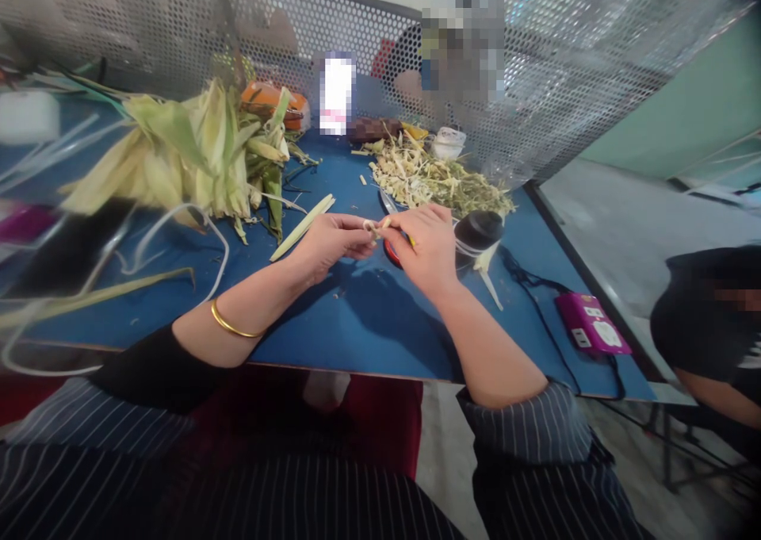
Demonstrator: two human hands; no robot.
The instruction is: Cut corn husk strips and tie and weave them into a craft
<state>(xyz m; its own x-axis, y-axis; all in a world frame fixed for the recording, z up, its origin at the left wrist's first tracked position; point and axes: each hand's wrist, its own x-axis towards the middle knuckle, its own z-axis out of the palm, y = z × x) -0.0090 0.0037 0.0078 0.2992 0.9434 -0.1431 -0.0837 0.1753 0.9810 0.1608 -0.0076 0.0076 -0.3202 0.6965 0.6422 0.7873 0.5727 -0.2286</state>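
Note:
My left hand [333,245] and my right hand [423,247] meet over the blue table [357,318], both pinched on a small pale piece of corn husk [376,225] held between the fingertips. A gold bangle sits on my left wrist. Under my right hand a red-handled tool [391,253] lies partly hidden. A long pale husk strip [302,226] lies just left of my left hand.
A big heap of green-yellow corn husks [190,155] lies at the left. A tray of shredded husk bits [437,181] is behind my hands, a black jar [479,235] to its right. A pink device [590,324] with a cable lies at right. Another person sits at the far right.

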